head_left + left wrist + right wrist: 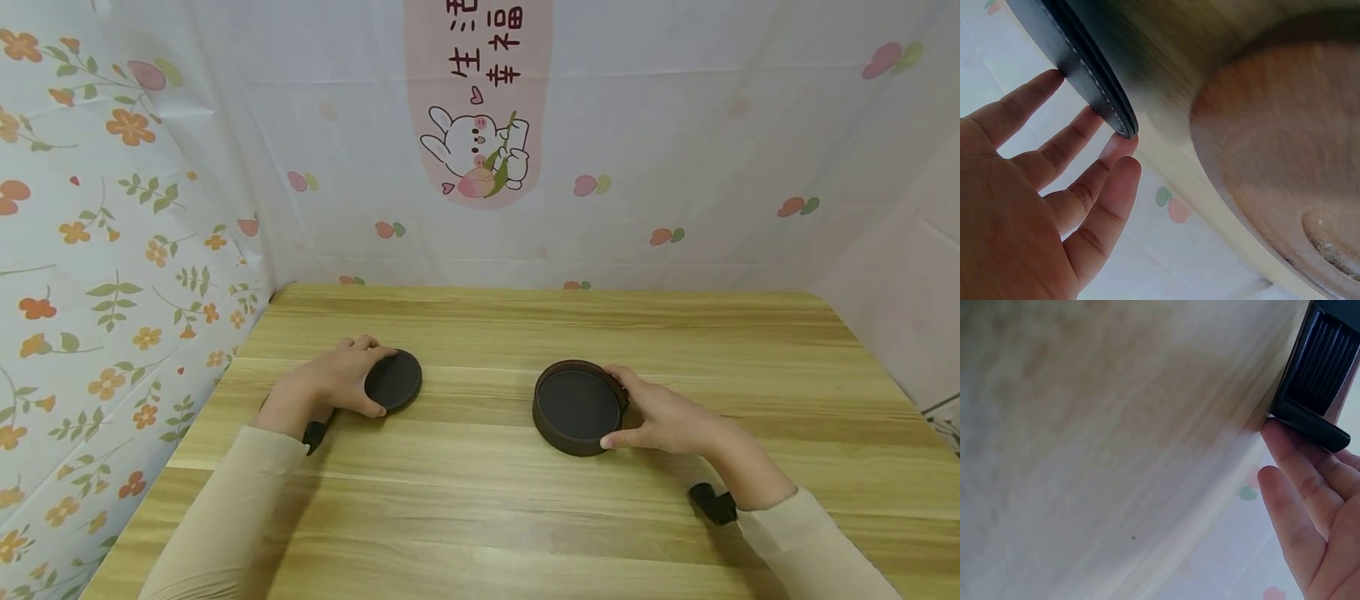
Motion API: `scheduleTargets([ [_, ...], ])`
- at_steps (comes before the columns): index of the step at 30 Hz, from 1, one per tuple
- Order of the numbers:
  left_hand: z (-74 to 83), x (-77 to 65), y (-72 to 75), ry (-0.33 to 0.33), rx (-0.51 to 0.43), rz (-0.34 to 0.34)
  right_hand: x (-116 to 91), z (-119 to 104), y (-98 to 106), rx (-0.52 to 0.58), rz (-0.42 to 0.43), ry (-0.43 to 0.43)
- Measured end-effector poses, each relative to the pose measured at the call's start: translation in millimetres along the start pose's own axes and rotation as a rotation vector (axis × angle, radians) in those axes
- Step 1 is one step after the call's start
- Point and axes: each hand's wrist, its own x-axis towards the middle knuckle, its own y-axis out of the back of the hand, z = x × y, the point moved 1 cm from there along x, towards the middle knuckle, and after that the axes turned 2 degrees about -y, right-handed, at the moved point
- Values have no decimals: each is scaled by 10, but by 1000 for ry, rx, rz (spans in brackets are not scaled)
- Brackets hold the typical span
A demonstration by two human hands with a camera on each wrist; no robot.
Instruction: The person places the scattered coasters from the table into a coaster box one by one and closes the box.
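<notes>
At the left of the table, my left hand [347, 377] holds a round black leather coaster [394, 381] by its edge, thumb at the near side and fingers at the far side. Pale stitching runs along the rim of this coaster [1091, 78] in the left wrist view. Right of centre, a round dark brown coaster holder [572, 447] stands upright with a black disc inside. My right hand [660, 418] grips its right side, thumb near and fingers far. The right wrist view shows stacked dark layers through a gap in the holder [1313, 428].
Both things are on a wood-grain table [465, 517]. A printed white curtain [675, 150] hangs behind it, and a floral sheet [120, 275] borders the left. Black wrist mounts [712, 503] sit under the wrists. A blurred brown rounded shape [1272, 144] fills the left wrist view's right side.
</notes>
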Motion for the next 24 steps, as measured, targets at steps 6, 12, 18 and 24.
scheduleTargets([
  [6, 75, 12, -2, -26, 12, 6, 0, -6, -1, -4, 2, -7],
  [12, 166, 12, 18, -54, 7, 23, -2, -15, 2, -8, 3, -7],
  [18, 293, 20, 47, -102, 35, 41, -1, -11, 1, -10, 3, 3],
  [24, 399, 37, 54, -134, 45, 50, -2, -12, 5, -16, 1, 2],
])
